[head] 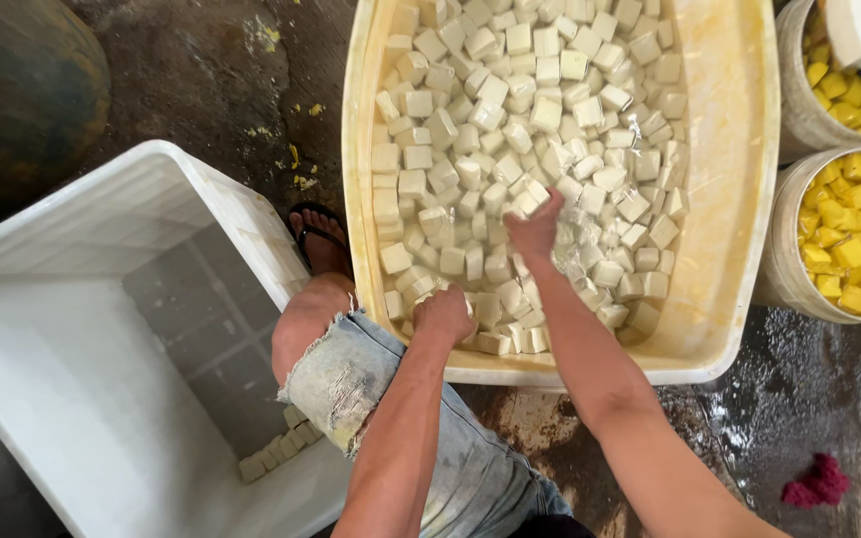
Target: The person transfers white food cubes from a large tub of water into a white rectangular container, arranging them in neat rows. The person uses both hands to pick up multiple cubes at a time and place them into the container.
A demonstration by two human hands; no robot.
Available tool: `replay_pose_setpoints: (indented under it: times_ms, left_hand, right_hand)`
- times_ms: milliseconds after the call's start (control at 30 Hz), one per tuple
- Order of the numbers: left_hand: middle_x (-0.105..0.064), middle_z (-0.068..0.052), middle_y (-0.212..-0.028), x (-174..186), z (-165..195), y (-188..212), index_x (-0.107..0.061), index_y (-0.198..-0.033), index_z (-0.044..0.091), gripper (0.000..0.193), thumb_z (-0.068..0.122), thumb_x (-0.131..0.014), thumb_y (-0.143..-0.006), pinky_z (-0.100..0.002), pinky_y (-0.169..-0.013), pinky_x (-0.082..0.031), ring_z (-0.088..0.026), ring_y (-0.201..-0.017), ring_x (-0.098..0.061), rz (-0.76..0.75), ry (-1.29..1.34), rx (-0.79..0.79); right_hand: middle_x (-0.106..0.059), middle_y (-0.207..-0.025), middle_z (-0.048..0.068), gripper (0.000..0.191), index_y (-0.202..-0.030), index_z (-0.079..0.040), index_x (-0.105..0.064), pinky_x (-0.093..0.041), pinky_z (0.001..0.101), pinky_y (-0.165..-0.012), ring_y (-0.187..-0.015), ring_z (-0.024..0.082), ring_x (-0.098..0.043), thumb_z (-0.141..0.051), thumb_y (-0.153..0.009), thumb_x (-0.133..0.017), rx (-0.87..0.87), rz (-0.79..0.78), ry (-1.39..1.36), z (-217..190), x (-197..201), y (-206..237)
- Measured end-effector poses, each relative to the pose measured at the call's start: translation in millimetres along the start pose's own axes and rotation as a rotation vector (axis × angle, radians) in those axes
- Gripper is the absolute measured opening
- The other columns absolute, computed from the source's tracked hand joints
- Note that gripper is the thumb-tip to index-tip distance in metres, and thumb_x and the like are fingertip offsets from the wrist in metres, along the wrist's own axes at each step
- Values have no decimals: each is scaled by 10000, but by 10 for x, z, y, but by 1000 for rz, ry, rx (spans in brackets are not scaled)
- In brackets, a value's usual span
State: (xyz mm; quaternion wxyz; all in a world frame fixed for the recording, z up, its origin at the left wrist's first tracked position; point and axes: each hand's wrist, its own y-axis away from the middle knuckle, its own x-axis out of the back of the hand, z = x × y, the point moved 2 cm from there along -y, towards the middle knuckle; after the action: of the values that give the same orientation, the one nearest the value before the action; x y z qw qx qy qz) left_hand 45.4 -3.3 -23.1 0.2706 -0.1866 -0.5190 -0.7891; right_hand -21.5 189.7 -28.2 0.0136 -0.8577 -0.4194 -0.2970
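A cream tub [739, 179] holds many white tofu cubes [510, 110] in water. My right hand [535, 229] reaches into the middle of the pile, its fingers closed around a few cubes. My left hand [442, 314] is curled over cubes near the tub's front edge, gripping some of them. To the left stands a large white crate [82, 329], and a short row of tofu cubes [279, 446] lies on its bottom by the near wall.
Two buckets of yellow cubes [849, 234] [849, 95] stand to the right of the tub. My knee in torn jeans [351, 379] and sandalled foot [321, 239] sit between crate and tub. The floor is wet and dark, with a red rag [817, 481] lower right.
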Motion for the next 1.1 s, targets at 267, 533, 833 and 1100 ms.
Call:
replay_pose_setpoints:
  times_ms: [267, 533, 833, 1100]
  left_hand:
    - [-747, -216, -1120, 171, 19, 69, -629, -1251, 85, 554, 344, -760, -779, -468, -914, -559, -396, -1052, -710, 378, 608, -46]
    - [-698, -101, -1073, 311, -24, 53, -639, -1341, 62, 472, 230, -580, -904, -415, -819, -628, -230, -882, -688, 119, 1692, -101]
    - [-633, -117, -1028, 555, -48, 329, -636, -1205, 47, 426, 402, -589, -975, -393, -810, -604, -232, -866, -675, 55, 2087, -67]
    - [-646, -67, -1020, 537, -61, 371, -644, -1230, 73, 385, 358, -597, -976, -377, -794, -592, -194, -861, -647, 78, 2033, -228]
  right_hand:
    - [-516, -1306, 164, 902, -1452, -199, -225, -623, 494, -853, -1081, 327, -633, -16, -760, -774, -526, -446, -728, -104, 372, 86]
    - [-546, -1286, 171, 868, -1475, -152, -329, -607, 410, -937, -1138, 340, -657, -77, -778, -841, 397, -515, -263, -706, 391, 914]
    - [-637, -1342, 164, 649, -1374, -107, -476, -561, 409, -946, -1146, 344, -681, -115, -854, -864, 921, -388, 60, -1092, 414, 1389]
    - [-587, -1390, 163, 628, -1372, -107, -442, -599, 391, -958, -1153, 312, -706, -91, -884, -838, 917, -410, -60, -1011, 356, 1402]
